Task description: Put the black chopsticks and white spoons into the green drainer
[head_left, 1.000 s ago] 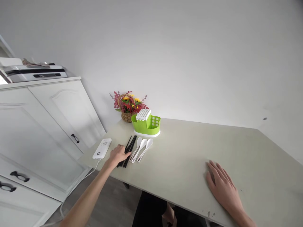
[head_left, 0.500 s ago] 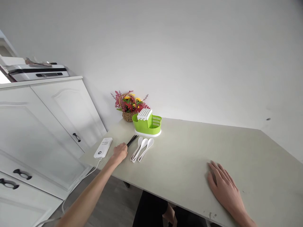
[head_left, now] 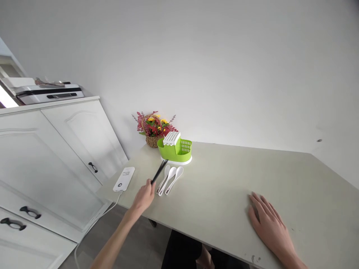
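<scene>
While the left hand (head_left: 144, 197) grips the black chopsticks (head_left: 159, 171) raised just before the green holder (head_left: 176, 149) — not yet in — three white spoons (head_left: 171, 175) lie beside it; the right hand (head_left: 270, 226) rests flat, empty.

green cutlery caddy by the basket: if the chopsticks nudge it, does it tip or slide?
The green caddy probably slides rather than tips: it sits low on a wide white base. It looks like thin plastic with mesh walls, so likely light. The smooth table would offer little grip.
</scene>
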`<state>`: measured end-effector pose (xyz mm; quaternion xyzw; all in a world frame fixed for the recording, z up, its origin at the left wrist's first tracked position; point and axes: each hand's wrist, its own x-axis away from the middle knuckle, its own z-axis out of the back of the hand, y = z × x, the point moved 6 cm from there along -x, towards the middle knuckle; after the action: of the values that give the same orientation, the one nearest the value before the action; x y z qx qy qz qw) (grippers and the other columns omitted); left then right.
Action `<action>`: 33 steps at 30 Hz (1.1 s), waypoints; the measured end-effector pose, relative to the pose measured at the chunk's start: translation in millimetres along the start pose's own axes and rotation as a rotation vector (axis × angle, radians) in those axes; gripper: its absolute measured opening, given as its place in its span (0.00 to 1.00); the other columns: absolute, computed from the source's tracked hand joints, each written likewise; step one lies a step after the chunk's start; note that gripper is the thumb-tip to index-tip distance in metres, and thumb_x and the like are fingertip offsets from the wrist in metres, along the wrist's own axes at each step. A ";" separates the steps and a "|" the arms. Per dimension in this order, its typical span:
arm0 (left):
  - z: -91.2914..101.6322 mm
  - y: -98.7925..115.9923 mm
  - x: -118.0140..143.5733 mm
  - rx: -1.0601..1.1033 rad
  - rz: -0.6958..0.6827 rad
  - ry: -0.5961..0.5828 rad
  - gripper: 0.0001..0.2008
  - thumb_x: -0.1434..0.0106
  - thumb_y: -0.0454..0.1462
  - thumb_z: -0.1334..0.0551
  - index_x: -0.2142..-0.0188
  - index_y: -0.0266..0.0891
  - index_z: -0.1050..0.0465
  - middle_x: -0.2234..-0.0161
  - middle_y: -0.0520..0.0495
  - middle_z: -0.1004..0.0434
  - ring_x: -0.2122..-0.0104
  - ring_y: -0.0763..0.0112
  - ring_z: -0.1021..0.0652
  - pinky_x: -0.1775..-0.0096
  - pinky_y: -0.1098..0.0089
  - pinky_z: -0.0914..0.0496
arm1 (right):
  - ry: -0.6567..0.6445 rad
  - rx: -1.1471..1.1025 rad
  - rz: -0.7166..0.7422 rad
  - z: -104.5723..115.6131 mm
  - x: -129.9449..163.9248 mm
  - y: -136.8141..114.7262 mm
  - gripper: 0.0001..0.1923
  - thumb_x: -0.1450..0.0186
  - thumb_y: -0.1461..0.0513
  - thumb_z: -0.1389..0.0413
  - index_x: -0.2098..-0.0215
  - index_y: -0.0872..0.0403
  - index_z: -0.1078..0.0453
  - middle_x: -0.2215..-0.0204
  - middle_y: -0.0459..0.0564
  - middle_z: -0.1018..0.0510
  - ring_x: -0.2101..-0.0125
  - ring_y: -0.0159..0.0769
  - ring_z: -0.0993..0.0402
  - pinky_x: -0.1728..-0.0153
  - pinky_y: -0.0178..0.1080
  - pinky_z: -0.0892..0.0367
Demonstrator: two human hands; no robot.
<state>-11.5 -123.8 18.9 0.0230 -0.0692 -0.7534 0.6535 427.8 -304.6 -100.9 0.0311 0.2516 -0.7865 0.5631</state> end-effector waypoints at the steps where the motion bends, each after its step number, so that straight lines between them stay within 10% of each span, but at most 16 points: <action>1: -2.5 14.3 6.6 0.037 -0.040 0.002 0.15 0.22 0.40 0.57 0.47 0.35 0.37 0.66 0.38 0.18 0.62 0.56 0.15 0.67 0.67 0.31 | 0.005 0.002 0.000 -0.3 0.1 0.4 0.33 0.26 0.48 0.61 0.30 0.55 0.39 0.30 0.49 0.37 0.29 0.47 0.48 0.30 0.54 0.46; 12: -48.9 181.6 46.4 -0.071 -0.386 -0.041 0.24 0.22 0.45 0.56 0.41 0.28 0.35 0.63 0.32 0.18 0.60 0.51 0.15 0.64 0.64 0.26 | 0.006 0.017 -0.002 2.6 -1.7 -3.0 0.32 0.25 0.50 0.62 0.31 0.56 0.39 0.30 0.49 0.37 0.28 0.44 0.49 0.29 0.52 0.49; 20: -59.0 212.2 46.6 -0.156 -0.418 -0.068 0.17 0.29 0.31 0.44 0.42 0.29 0.33 0.59 0.29 0.21 0.61 0.52 0.17 0.62 0.62 0.25 | -0.014 0.019 -0.009 4.3 -1.9 -5.3 0.33 0.25 0.49 0.63 0.30 0.56 0.38 0.29 0.47 0.38 0.28 0.44 0.51 0.29 0.52 0.48; 26: -66.8 229.2 42.9 -0.301 -0.460 -0.143 0.40 0.53 0.20 0.30 0.40 0.30 0.35 0.57 0.34 0.20 0.62 0.55 0.17 0.61 0.66 0.23 | -0.018 0.018 -0.002 3.7 -1.5 -4.4 0.33 0.25 0.49 0.64 0.30 0.56 0.38 0.29 0.47 0.38 0.28 0.44 0.50 0.29 0.52 0.48; 33: -64.9 233.0 39.6 -0.355 -0.493 -0.125 0.24 0.41 0.23 0.35 0.45 0.27 0.31 0.64 0.37 0.20 0.64 0.58 0.17 0.64 0.68 0.25 | -0.024 0.024 0.005 1.2 -2.0 -3.0 0.34 0.25 0.49 0.63 0.30 0.56 0.39 0.29 0.47 0.40 0.27 0.44 0.51 0.29 0.52 0.48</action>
<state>219.6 -199.5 -11.8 -0.1219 0.0309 -0.8895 0.4392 426.1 -302.6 -98.2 0.0290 0.2355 -0.7883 0.5678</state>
